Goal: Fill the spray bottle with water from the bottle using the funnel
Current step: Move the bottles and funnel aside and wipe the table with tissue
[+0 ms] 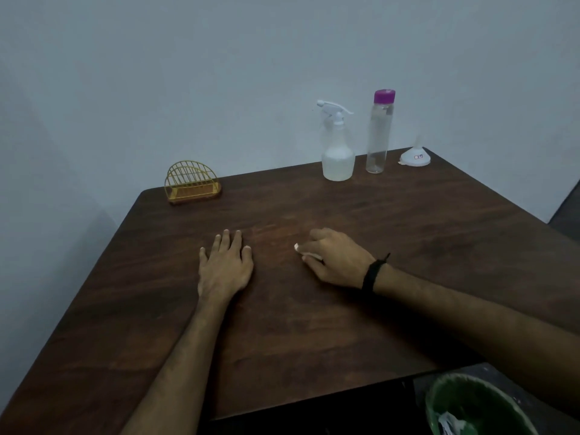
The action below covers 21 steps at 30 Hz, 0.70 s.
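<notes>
A translucent spray bottle (pixel 337 152) with a white trigger head stands at the table's far edge. Right of it stands a tall clear bottle (pixel 379 133) with a purple cap. A white funnel (pixel 416 155) rests wide end down at the far right corner. My left hand (pixel 224 266) lies flat on the wooden table (pixel 314 324), fingers spread, holding nothing. My right hand (pixel 337 259) rests on the table with fingers curled around a small white object (pixel 309 253), possibly a tissue. Both hands are well short of the bottles.
A yellow wire napkin holder (pixel 192 183) stands at the far left of the table. A green bin (pixel 477 406) with white scraps sits on the floor at the lower right. A plain wall runs behind the table.
</notes>
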Each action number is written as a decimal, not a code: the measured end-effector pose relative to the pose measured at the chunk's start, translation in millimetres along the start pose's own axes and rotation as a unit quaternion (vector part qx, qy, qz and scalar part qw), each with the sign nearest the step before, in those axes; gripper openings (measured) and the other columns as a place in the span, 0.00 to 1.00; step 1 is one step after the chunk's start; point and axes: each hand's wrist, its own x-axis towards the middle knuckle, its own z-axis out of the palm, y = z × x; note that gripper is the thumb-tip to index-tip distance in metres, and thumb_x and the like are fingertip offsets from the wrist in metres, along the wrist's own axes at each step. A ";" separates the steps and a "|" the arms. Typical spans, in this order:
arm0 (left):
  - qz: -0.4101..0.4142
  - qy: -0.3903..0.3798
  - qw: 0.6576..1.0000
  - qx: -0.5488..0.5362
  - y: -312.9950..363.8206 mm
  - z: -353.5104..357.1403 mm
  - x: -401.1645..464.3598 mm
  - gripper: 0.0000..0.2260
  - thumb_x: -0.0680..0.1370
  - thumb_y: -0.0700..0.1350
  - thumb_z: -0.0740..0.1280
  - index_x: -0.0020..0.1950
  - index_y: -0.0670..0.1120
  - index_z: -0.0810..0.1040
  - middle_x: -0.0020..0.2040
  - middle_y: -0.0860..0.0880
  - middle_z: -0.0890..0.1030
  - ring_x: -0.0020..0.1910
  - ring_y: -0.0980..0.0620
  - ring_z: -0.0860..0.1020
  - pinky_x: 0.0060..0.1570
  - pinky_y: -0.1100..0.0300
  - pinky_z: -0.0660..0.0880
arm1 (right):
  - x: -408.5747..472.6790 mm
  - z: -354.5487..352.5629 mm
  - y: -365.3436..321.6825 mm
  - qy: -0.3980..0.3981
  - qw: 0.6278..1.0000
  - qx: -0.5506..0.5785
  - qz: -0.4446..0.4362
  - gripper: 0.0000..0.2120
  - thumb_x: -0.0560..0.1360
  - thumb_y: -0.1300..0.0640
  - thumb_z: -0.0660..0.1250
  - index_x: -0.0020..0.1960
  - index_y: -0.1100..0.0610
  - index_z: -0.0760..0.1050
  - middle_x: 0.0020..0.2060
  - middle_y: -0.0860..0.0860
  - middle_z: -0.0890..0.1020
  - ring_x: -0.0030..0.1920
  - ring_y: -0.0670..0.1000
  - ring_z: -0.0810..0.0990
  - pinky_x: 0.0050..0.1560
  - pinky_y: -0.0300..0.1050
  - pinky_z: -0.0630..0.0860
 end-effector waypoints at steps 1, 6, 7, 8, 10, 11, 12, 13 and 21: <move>0.000 0.000 1.000 -0.002 -0.1 0.4 0.2 0.26 0.84 0.56 0.45 0.82 0.49 0.51 0.82 0.47 0.50 0.80 0.49 0.48 0.77 0.42 0.45 | -7.3 0.8 -5.6 -0.003 1.000 0.008 -0.018 0.14 0.81 0.53 0.60 0.60 0.55 0.81 0.46 0.50 0.78 0.45 0.49 0.75 0.45 0.46 0.77; 0.005 0.005 1.000 -0.001 -1.5 -0.1 1.1 0.26 0.84 0.57 0.45 0.82 0.49 0.51 0.82 0.47 0.50 0.80 0.48 0.48 0.77 0.42 0.45 | 0.3 -3.5 24.7 -0.010 1.000 0.011 0.010 0.12 0.82 0.53 0.61 0.60 0.52 0.81 0.48 0.50 0.78 0.47 0.46 0.74 0.49 0.44 0.75; 0.006 0.005 1.000 -0.001 -1.8 0.1 0.9 0.26 0.84 0.57 0.45 0.82 0.49 0.51 0.82 0.47 0.50 0.80 0.48 0.48 0.77 0.42 0.45 | 8.7 -6.6 41.7 -0.004 0.999 -0.006 0.049 0.12 0.82 0.53 0.61 0.60 0.53 0.81 0.48 0.50 0.78 0.47 0.47 0.74 0.50 0.44 0.74; 0.007 0.006 1.000 -0.002 -1.8 0.2 0.8 0.26 0.84 0.57 0.45 0.82 0.50 0.51 0.82 0.47 0.50 0.80 0.48 0.48 0.77 0.42 0.45 | 17.4 -10.7 60.4 0.003 0.995 -0.025 0.093 0.12 0.82 0.54 0.62 0.61 0.54 0.81 0.49 0.51 0.78 0.48 0.49 0.74 0.50 0.44 0.74; 0.005 0.005 1.000 -0.002 -1.6 0.4 1.4 0.26 0.84 0.57 0.45 0.82 0.50 0.51 0.82 0.47 0.50 0.80 0.49 0.48 0.77 0.42 0.45 | 31.8 -17.3 90.1 0.012 0.984 -0.045 0.174 0.13 0.82 0.56 0.62 0.61 0.56 0.81 0.51 0.54 0.78 0.51 0.53 0.76 0.54 0.47 0.75; 0.002 0.004 1.000 -0.002 -1.5 0.6 2.1 0.26 0.84 0.57 0.45 0.82 0.50 0.51 0.82 0.48 0.50 0.80 0.49 0.48 0.77 0.42 0.45 | 36.7 -17.7 97.7 0.017 0.978 -0.044 0.201 0.13 0.82 0.57 0.62 0.61 0.57 0.81 0.52 0.56 0.78 0.53 0.55 0.77 0.56 0.48 0.75; 0.000 0.004 1.000 -0.002 -1.3 1.0 2.6 0.26 0.84 0.57 0.45 0.82 0.50 0.50 0.82 0.48 0.50 0.80 0.49 0.48 0.77 0.42 0.45 | 40.1 -17.0 99.0 0.024 0.976 -0.044 0.214 0.13 0.82 0.57 0.62 0.61 0.58 0.81 0.53 0.56 0.78 0.54 0.56 0.77 0.57 0.49 0.75; 0.000 0.004 1.000 -0.002 -1.1 1.5 3.0 0.26 0.84 0.57 0.45 0.82 0.50 0.50 0.82 0.48 0.50 0.80 0.49 0.47 0.77 0.42 0.44 | 42.1 -15.3 93.7 0.030 0.976 -0.042 0.213 0.13 0.82 0.57 0.62 0.60 0.59 0.82 0.52 0.56 0.78 0.53 0.56 0.77 0.56 0.49 0.75; -0.002 0.000 1.000 0.009 -1.5 2.8 3.2 0.27 0.84 0.57 0.44 0.82 0.50 0.49 0.82 0.47 0.49 0.80 0.49 0.47 0.77 0.42 0.45 | 6.7 14.1 -13.3 -0.021 0.999 0.038 -0.030 0.13 0.82 0.55 0.61 0.60 0.55 0.82 0.48 0.52 0.78 0.47 0.51 0.75 0.48 0.46 0.74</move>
